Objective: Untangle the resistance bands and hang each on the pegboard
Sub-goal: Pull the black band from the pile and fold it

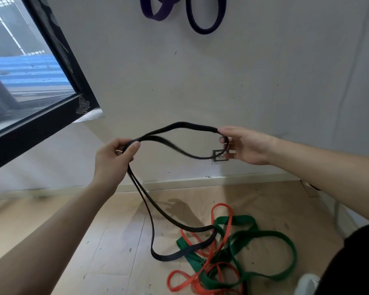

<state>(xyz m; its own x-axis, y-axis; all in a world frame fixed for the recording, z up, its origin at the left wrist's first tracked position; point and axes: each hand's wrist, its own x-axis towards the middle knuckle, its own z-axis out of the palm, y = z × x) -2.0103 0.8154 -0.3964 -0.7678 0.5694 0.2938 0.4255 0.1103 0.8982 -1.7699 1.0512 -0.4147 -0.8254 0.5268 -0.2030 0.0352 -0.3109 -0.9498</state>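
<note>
The pale wooden floor (107, 241) is carrying a wide green band (285, 245) and a thinner orange band (219, 209), lying tangled toward its right side near the wall edge, while a black band's (168, 256) low loop is resting across the tangle's left.

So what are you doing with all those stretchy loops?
A person is sorting resistance bands. The left hand and right hand both hold a black band up in front of the wall. Its lower loop hangs down onto a tangled heap of green bands and orange bands on the floor. Purple bands already hang higher on the wall. The black one is not hung yet.
</note>
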